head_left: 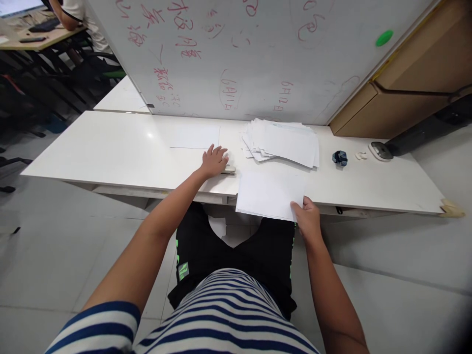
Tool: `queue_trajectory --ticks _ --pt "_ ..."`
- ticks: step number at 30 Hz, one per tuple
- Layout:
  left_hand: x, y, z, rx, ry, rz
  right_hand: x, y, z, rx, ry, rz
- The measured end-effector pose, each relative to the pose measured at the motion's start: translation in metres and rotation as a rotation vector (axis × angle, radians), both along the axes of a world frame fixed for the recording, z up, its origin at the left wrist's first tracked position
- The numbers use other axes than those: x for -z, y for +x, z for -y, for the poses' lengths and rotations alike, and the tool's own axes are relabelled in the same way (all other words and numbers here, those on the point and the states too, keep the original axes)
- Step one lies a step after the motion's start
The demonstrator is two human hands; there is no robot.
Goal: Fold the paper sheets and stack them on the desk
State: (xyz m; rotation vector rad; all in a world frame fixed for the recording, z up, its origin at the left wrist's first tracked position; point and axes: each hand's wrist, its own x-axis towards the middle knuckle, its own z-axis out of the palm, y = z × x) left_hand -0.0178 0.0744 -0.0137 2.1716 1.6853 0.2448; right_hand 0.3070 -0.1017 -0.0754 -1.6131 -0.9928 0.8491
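Note:
My right hand (307,216) pinches the near right corner of some white paper (271,194), thumb on top, fingers underneath. The paper juts past the table's front edge, and its lower edge suggests more than one sheet. My left hand (214,161) lies over what looks like a stapler (229,170), mostly hidden beneath the palm, with its fingers stretched out and apart. Beyond that hand is a thin white sheet (195,136) flat on the table. An untidy pile of white paper (285,142) sits farther back, right of centre.
The white table (110,152) backs onto a whiteboard (206,59) with red writing. Toward the right are a dark blue object (339,158), small white pieces (361,156), an oval grey-white device (381,151) and cardboard boxes (398,113). Another person's arm (66,17) shows at upper left.

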Motion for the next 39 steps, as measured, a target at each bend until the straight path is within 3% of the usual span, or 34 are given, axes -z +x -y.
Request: queue_trajectory --ticks 9,14,18,21,26,28,32,39 --pt "-0.001 0.007 0.009 -0.020 0.113 -0.057 -0.012 -0.007 0.006 0.050 -0.076 0.102" --pt "-0.017 0.014 0.026 -0.112 0.298 -0.023 -0.030 -0.015 0.010 0.089 0.051 0.139" --pt "-0.040 0.020 0.056 -0.134 0.424 0.125 -0.046 -0.017 0.014 0.121 0.141 0.139" --pt "-0.045 0.030 0.080 -0.167 0.322 0.414 -0.058 -0.019 0.011 0.124 0.228 0.107" --pt "-0.034 0.044 0.096 -0.013 -0.210 0.964 -0.072 -0.031 -0.014 -0.028 0.334 0.007" --pt "-0.031 0.045 0.096 0.020 -0.301 1.049 -0.072 -0.036 -0.027 -0.106 0.337 -0.055" --pt "-0.024 0.049 0.098 -0.052 -0.188 1.039 -0.067 -0.044 -0.042 -0.149 0.325 -0.111" --pt "0.007 0.062 0.104 -0.129 -0.090 0.914 -0.036 -0.052 -0.039 -0.008 0.128 0.007"
